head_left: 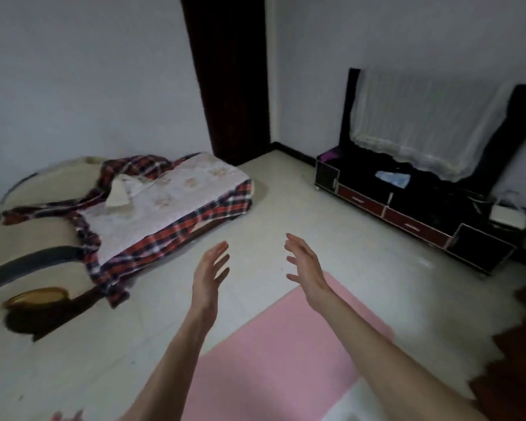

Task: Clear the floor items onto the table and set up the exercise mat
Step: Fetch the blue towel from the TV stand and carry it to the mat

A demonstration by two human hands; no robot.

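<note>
A pink exercise mat [274,357] lies flat on the pale tiled floor, running from the lower middle toward the right. My left hand [208,276] is raised above the floor just left of the mat's far end, fingers spread, holding nothing. My right hand [305,264] hovers over the mat's far corner, palm turned inward, fingers apart and empty. Both forearms reach forward from the bottom of the view.
A low bed [170,196] with a plaid sheet stands at the left. A dark TV cabinet [407,214] with a lace-covered screen [422,123] lines the right wall. A round yellowish object [37,296] sits at the left edge. A dark door [228,74] is at the back.
</note>
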